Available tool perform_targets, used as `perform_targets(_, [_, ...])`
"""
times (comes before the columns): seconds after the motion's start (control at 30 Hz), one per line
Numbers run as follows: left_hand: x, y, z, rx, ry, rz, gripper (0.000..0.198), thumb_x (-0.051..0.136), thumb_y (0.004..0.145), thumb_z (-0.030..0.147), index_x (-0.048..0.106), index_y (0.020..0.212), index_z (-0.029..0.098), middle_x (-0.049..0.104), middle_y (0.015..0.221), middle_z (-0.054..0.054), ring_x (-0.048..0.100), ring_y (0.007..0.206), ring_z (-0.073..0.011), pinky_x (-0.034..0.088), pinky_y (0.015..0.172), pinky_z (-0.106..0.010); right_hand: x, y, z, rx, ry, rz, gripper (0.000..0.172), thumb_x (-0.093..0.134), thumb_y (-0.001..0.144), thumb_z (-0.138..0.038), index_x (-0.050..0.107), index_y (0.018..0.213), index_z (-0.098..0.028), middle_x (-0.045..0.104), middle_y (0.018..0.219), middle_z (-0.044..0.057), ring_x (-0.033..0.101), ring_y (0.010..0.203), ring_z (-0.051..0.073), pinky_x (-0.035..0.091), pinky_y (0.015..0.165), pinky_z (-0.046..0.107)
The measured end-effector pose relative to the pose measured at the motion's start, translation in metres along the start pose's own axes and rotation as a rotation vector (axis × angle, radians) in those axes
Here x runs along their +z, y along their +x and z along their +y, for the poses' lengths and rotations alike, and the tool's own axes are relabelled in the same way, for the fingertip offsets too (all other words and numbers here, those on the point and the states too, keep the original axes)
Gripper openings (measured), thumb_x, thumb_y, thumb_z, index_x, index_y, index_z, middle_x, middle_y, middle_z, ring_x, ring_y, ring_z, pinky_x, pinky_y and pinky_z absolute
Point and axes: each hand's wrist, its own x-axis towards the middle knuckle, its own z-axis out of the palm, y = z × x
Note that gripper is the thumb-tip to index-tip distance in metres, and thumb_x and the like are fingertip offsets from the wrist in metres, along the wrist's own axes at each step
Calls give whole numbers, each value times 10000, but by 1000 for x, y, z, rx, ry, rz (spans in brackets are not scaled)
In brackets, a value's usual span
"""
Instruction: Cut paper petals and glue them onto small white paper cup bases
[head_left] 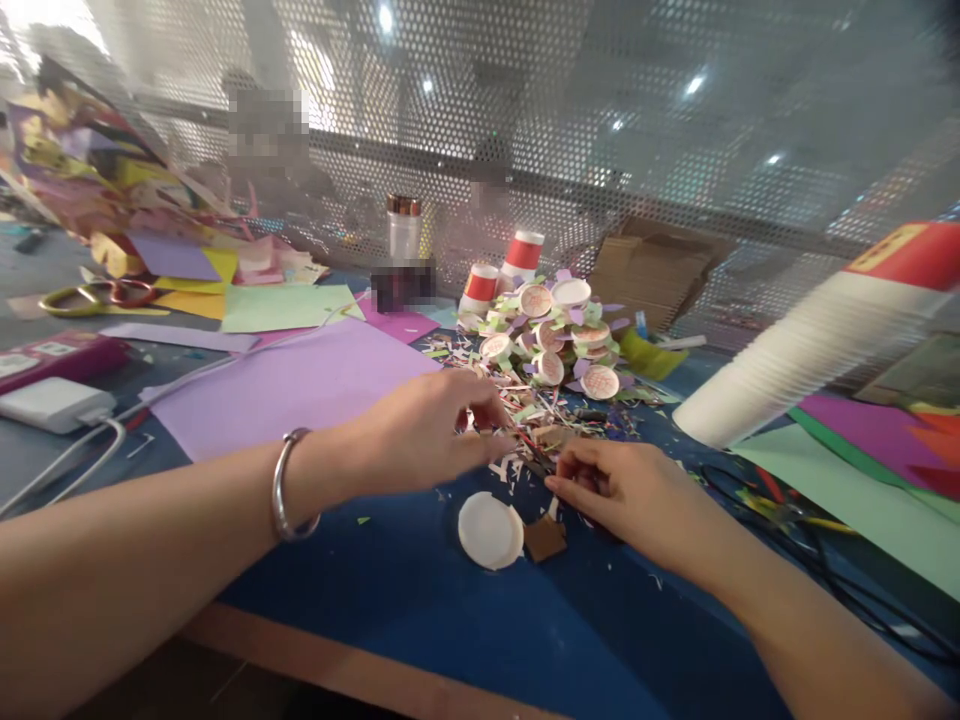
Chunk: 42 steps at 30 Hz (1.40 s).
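My left hand (442,425), with a silver bangle at the wrist, reaches over the near side of a heap of paper scraps (544,405). Its fingers are bent and stand apart from the thumb, with nothing visible between them. Just to the right, my right hand (611,480) is closed, thumb against fingertips, at the heap's edge; what it may pinch is too small and dark to make out. A white paper disc (489,530) with a raised rim lies on the blue table below my hands. Beside it is a small brown cardboard piece (546,538).
Round paper pieces with coloured tabs (555,335) are piled behind the scraps. A tall leaning stack of paper cups (810,330) stands right. Purple paper (315,380), scissors (105,297) and a white charger (56,403) lie left. Black cable (817,570) lies right. A perforated metal screen (420,120) rises behind.
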Motion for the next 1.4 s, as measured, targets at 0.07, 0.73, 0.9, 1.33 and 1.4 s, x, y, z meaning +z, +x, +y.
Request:
perform_targets(0.07, [4,-11,13,70,-7,-161,425,737,804,575,701,1038,222,702,954,-25,640,871,-211,489,768,-343,0,1,1,-9,-3,-7,221,593,924,-404,638,781,-240,658,603,-27,597,547,162,343,517,266])
perform_targets(0.73, [10,-4,-1,116,7,-109,499,698,895,328,559,1352,185,620,1342,-124,570,1250,-285,453,1031,-425,3,5,8,-52,6,15,244,580,933,-398,662,776,-230,640,564,-24,603,501,162,360,477,261])
perform_targets(0.9, [10,-2,4,63,-195,-74,272,599,937,304,674,1156,162,726,1140,-76,669,1033,-198,502,861,-328,5,4,9,-84,-11,54,284,579,937,-416,643,739,-223,633,553,-22,590,481,153,360,468,260])
perform_targets(1.33, [-35,1,13,-25,-70,7,159,603,897,166,741,976,156,747,847,-12,640,754,-121,437,674,-236,4,-2,13,-144,51,286,446,455,980,-535,527,653,-241,570,513,-29,520,417,140,349,439,267])
perform_targets(1.4, [-64,2,4,-75,82,13,160,623,879,167,751,972,154,737,821,-3,626,732,-117,402,654,-229,3,-1,11,-169,40,324,436,463,974,-518,539,647,-240,536,501,-38,488,410,135,344,442,270])
